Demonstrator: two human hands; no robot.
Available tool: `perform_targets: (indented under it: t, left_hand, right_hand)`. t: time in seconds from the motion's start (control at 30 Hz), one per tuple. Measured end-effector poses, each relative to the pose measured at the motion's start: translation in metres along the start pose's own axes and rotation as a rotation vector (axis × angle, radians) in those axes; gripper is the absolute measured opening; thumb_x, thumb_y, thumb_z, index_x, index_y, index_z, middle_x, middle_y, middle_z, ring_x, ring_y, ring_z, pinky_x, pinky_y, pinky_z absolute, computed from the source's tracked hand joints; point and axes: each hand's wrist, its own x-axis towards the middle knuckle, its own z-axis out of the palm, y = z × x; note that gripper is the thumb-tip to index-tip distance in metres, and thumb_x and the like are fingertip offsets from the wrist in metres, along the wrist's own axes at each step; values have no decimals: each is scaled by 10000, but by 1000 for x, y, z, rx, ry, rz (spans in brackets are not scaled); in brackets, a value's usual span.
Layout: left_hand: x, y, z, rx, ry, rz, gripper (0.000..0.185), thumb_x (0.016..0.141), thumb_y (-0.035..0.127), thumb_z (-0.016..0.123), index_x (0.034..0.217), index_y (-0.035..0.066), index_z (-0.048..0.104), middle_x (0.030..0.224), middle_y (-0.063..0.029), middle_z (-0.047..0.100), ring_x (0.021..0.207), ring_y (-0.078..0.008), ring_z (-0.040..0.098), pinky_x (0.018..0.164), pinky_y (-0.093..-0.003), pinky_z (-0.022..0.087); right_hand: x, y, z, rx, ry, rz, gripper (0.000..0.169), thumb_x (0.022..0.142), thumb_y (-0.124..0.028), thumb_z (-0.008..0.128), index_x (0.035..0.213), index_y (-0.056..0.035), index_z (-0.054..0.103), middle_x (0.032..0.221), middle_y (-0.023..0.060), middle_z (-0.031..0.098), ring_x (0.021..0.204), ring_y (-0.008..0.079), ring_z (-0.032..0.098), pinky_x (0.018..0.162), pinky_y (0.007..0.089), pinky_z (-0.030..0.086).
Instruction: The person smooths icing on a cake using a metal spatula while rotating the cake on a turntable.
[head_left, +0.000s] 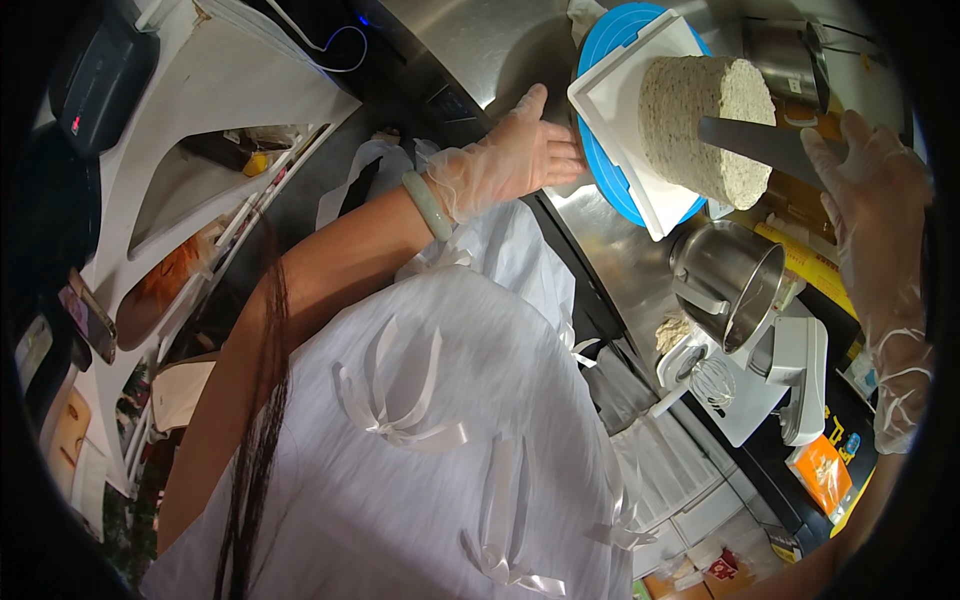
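Note:
A tall round cake coated in speckled grey-beige cream (682, 124) stands on a square white board (630, 112), which rests on a blue cake turntable (600, 161). My left hand (544, 150), in a clear plastic glove, is beside the turntable's near edge with its thumb raised; it holds nothing, and its fingertips are at or close to the rim. My right hand (874, 172), gloved too, grips a wide metal spatula or scraper (765, 142), whose blade lies over the cake's pale top. Whether the blade touches the cream cannot be told.
On the steel counter (607, 240) stand a metal mixing bowl (705, 262) and a white stand mixer (802, 367), with a wire whisk (712, 382) beside them. A steel pot (784, 71) is behind the cake. White shelving (225, 60) holds several items at left.

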Motion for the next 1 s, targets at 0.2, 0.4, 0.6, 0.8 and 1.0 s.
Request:
perform_targets:
  t: [0.2, 0.4, 0.6, 0.8, 1.0]
  left_hand:
    - [-8, 14, 9, 81, 62, 48, 874, 868, 602, 155, 1305, -154, 109, 1344, -316, 222, 1268, -380, 248, 1064, -407, 203]
    - [-8, 29, 6, 119, 59, 110, 841, 885, 571, 144, 1293, -164, 142, 1339, -304, 246, 1257, -363, 283, 1057, -397, 232]
    - [-9, 41, 4, 182, 25, 180, 837, 883, 577, 150, 1298, -149, 173, 1333, -263, 297, 1249, -338, 313, 1054, -394, 228]
    - [4, 29, -7, 145, 77, 86, 809, 878, 590, 176, 1299, -96, 256, 1315, -218, 356, 1237, -313, 335, 1049, -421, 206]
    - [-6, 12, 1, 151, 1, -39, 841, 861, 619, 203, 1309, -92, 229, 1334, -229, 317, 1256, -323, 300, 1056, -413, 206]
  right_hand:
    - [5, -10, -22, -214, 25, -165, 461, 668, 2, 675, 1096, -149, 599, 1143, 103, 531, 1031, 253, 510, 836, 292, 489]
    - [3, -17, -27, -144, 5, -178, 393, 687, -15, 660, 1071, -77, 601, 1077, 142, 540, 953, 257, 544, 766, 314, 507]
    - [1, -46, -49, -244, -193, -34, 291, 721, -41, 612, 1013, -37, 610, 865, 119, 549, 773, 241, 570, 634, 310, 502]
    - [-38, -56, -70, -60, -107, -112, 375, 634, -43, 647, 1007, -55, 612, 812, 95, 531, 700, 242, 551, 580, 335, 486]
    - [-65, -31, -73, 220, -25, 56, 388, 599, 25, 676, 977, -45, 623, 758, 114, 502, 645, 267, 536, 540, 339, 455]
